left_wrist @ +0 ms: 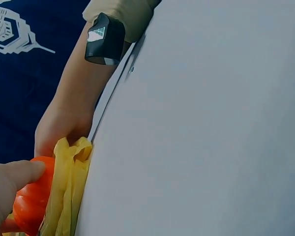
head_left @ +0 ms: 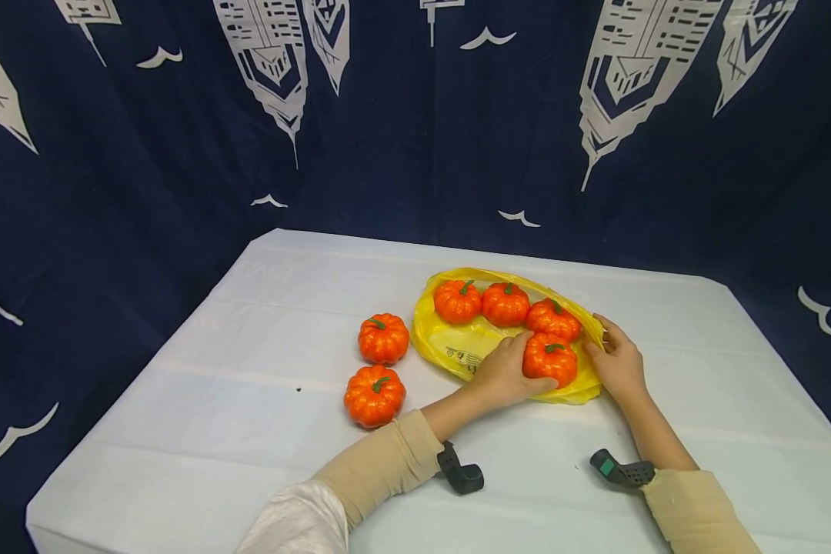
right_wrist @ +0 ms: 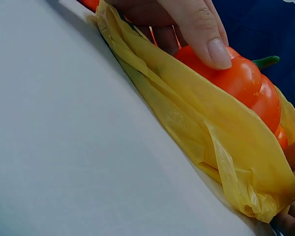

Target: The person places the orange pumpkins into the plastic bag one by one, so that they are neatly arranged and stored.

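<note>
A small orange toy pumpkin [head_left: 550, 363] with a green stem is held in my left hand [head_left: 502, 375], thumb in front and fingers behind it. It is inside the mouth of a yellow plastic bag [head_left: 435, 338], near the bag's right front. Further pumpkins [head_left: 505, 305] lie in a curved row along the bag's far side. My right hand [head_left: 621, 360] pinches the bag's right edge. From the right wrist, the left thumb shows on top of the pumpkin [right_wrist: 241, 81], behind the raised yellow bag wall [right_wrist: 196, 123].
Two more pumpkins stand on the white table left of the bag, one farther back [head_left: 384, 338] and one nearer [head_left: 375, 396], close to my left sleeve [head_left: 381, 465]. A dark blue curtain [head_left: 402, 154] hangs behind the table [head_left: 249, 462]. Each wrist carries a black camera mount [head_left: 461, 471].
</note>
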### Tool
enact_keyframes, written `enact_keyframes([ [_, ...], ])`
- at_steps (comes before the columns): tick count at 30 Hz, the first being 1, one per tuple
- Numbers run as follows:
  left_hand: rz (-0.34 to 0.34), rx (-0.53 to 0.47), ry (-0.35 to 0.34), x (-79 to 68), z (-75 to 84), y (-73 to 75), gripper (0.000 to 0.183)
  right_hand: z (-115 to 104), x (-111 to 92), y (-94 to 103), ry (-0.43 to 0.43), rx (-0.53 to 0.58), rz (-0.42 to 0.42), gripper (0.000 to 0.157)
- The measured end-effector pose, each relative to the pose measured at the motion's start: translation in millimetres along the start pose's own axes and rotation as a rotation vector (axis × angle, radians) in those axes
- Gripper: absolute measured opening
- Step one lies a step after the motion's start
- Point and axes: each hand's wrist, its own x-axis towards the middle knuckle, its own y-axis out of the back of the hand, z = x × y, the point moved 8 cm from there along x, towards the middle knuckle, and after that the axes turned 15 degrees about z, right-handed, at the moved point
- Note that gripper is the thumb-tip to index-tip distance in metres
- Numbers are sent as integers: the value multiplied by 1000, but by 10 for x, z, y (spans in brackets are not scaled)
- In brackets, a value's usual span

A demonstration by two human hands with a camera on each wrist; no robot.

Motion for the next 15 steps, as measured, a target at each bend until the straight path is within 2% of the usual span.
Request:
enact_keyframes([
  [8, 30, -38, 9, 45, 21, 104, 85, -8, 9, 5, 5, -18, 0, 52],
  [15, 43, -111, -12, 81, 159, 419, 84, 15, 14, 1, -4, -2, 1, 53],
])
